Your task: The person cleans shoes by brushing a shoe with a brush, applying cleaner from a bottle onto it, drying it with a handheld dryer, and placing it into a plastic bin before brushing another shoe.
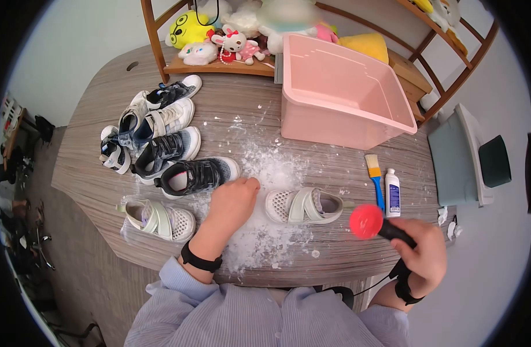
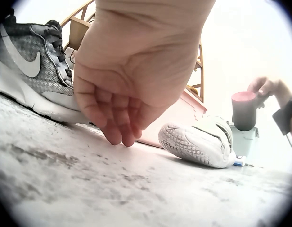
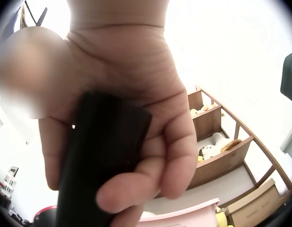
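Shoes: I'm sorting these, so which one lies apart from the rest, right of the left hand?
The white strapped shoe, alone between the left hand and the blue-handled brush.

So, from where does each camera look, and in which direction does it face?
Head: sits high, looks down at the table; both forearms, left hand and right hand show.
Left wrist: sits low at the table, looks past the curled fingers toward the white shoe.
Right wrist: looks up along the palm, whose grip holds a black handle.
Head and left wrist views share the white shoe and the red-topped tool.
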Motion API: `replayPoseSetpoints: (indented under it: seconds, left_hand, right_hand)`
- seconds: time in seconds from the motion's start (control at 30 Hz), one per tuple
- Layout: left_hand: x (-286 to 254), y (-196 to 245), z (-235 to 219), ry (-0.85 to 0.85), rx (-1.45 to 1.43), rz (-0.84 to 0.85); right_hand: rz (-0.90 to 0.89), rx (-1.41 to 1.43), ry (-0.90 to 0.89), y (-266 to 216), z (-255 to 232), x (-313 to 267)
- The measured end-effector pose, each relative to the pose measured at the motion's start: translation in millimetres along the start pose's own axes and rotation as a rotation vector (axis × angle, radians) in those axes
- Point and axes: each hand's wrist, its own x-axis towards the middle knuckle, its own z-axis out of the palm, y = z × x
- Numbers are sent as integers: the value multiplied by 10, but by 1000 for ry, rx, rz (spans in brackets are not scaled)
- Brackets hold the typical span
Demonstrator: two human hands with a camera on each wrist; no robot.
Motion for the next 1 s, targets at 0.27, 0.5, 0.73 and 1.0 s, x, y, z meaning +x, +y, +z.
replayPoseSetpoints:
  seconds: [0.27,0.5,0.73,1.0]
  left_hand:
    - [-7,-5,25,14,7,16]
    - [-4,-42,96,73,86,74]
    - [-7,-16,31,15,13,32]
    - [-5,-5,18,12,6,31]
  right_hand:
    - [-33,-232,287,-254,338,573]
    - [-622,114,-39,-651,786,867]
    - [-656,242,-369,-380,799,589]
    - [-93,289,-215,316,228,65]
